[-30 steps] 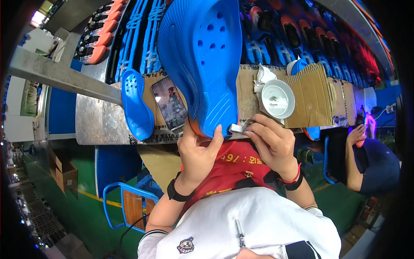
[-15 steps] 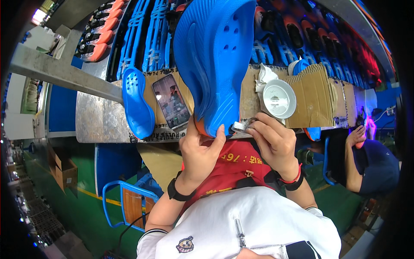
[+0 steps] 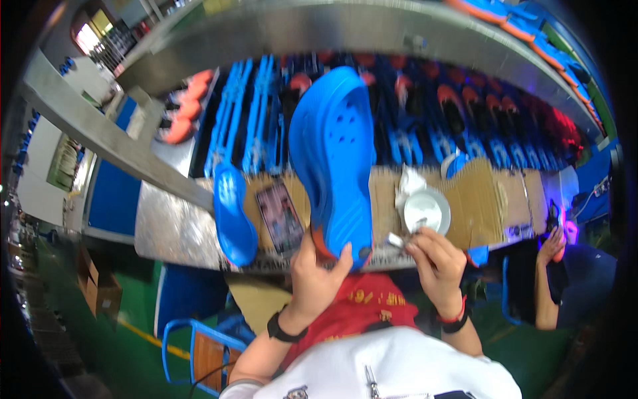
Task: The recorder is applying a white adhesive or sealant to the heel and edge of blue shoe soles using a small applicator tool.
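Note:
A large blue shoe sole [image 3: 339,179], with small holes near its toe and orange along the heel side, stands upright in front of me. My left hand [image 3: 318,276] grips its heel end, the thumb lying on the blue face. A dark spot shows by the heel edge. My right hand [image 3: 437,263] is closed at the near rim of a white bowl [image 3: 444,225], apart from the sole. Its fingertips pinch a small white-tipped piece [image 3: 395,240], too blurred to tell its kind. Whitish material is in the bowl.
A second blue sole [image 3: 234,213] and a phone [image 3: 280,216] lie on the bench at left. Crumpled white tissue [image 3: 410,181] and a cardboard piece [image 3: 473,203] flank the bowl. Racked blue and orange shoe parts fill the back. A metal post [image 3: 126,139] crosses left; another person [image 3: 578,279] sits at right.
My right hand has moved away from the sole's heel, rightward to the bowl, with the small white piece. My left hand still holds the sole. The whole view has shifted, showing more of the rack.

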